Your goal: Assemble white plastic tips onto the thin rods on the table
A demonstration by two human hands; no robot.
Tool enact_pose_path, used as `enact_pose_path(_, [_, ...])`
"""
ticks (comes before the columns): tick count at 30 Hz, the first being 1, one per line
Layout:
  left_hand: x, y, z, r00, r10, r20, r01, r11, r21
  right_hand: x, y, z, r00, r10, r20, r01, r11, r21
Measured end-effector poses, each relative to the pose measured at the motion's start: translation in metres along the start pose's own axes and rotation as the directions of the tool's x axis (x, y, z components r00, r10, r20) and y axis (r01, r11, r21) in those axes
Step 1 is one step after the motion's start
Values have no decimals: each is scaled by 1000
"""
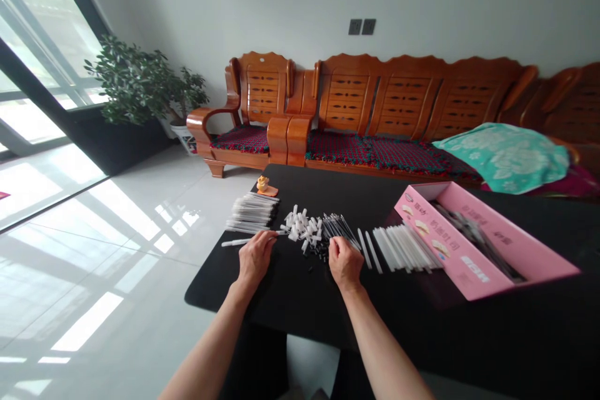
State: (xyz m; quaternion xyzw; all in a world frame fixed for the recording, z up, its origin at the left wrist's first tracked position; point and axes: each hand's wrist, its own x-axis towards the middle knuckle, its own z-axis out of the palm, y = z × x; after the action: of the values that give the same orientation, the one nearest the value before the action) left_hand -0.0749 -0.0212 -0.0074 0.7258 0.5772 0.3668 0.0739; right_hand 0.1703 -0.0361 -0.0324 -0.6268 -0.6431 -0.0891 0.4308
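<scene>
My left hand [255, 257] is closed around a slim white pen [233, 242], which lies nearly level and sticks out on the left. Behind that hand is a stack of assembled-looking white pens [253, 210]. My right hand [345, 260] is closed in a pinch beside a bundle of dark pen refills [338, 225]; what its fingertips hold, if anything, is hidden. Between the hands are a heap of white pen caps [302, 225] and a scatter of small black plugs [315, 256]. Frosted pen barrels [403, 247] lie in a row to the right, two of them apart from the others.
A pink open box [462, 262] holding dark slender items stands on the black table [300, 306] at right. A small yellow figurine [263, 184] sits at the table's far left corner. Beyond are a wooden sofa [349, 97], a teal cushion [510, 156] and a potted plant [140, 84].
</scene>
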Motion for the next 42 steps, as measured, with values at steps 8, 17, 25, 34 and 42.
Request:
enact_pose_path(8, [12, 47, 18, 988, 137, -69, -152, 915, -373, 0, -2, -3, 996, -64, 57, 59, 995, 81])
enact_pose_path(17, [3, 68, 55, 957, 289, 28, -239, 841, -486, 0, -10, -7, 957, -216, 193, 186, 969, 161])
enact_pose_path(25, [3, 59, 55, 998, -25, -51, -8, 821, -571, 0, -8, -3, 973, -225, 42, 219, 967, 128])
enact_pose_path(34, [18, 40, 62, 907, -213, 364, 394, 119, -911, -2, -15, 0, 936, -351, 14, 346, 928, 136])
enact_pose_path(42, [18, 37, 63, 898, -230, 376, 398, 58, -916, -2, -17, -1, 929, -360, 91, 342, 925, 163])
